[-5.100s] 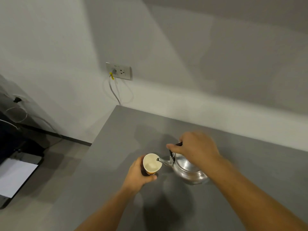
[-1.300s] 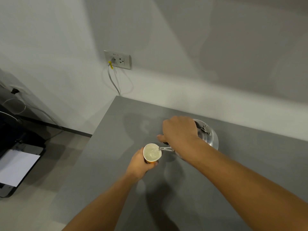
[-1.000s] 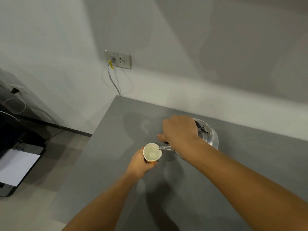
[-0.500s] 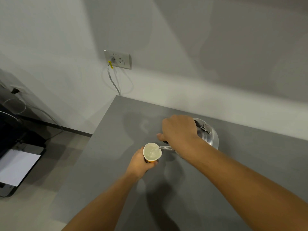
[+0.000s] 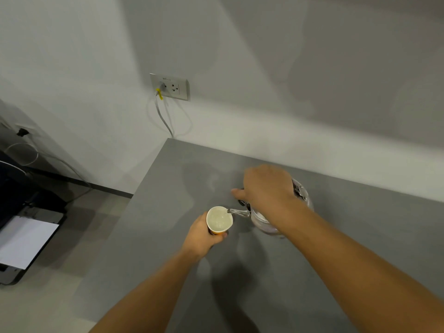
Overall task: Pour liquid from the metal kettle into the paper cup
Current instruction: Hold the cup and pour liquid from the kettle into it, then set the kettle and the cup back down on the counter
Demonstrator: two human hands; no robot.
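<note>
Pouring step: my right hand (image 5: 266, 191) grips the tilted metal kettle (image 5: 262, 219), spout over the paper cup (image 5: 219, 221), which my left hand (image 5: 201, 234) clasps on the table (image 5: 360, 224). The cup appears nearly full; next, level the kettle.
</note>
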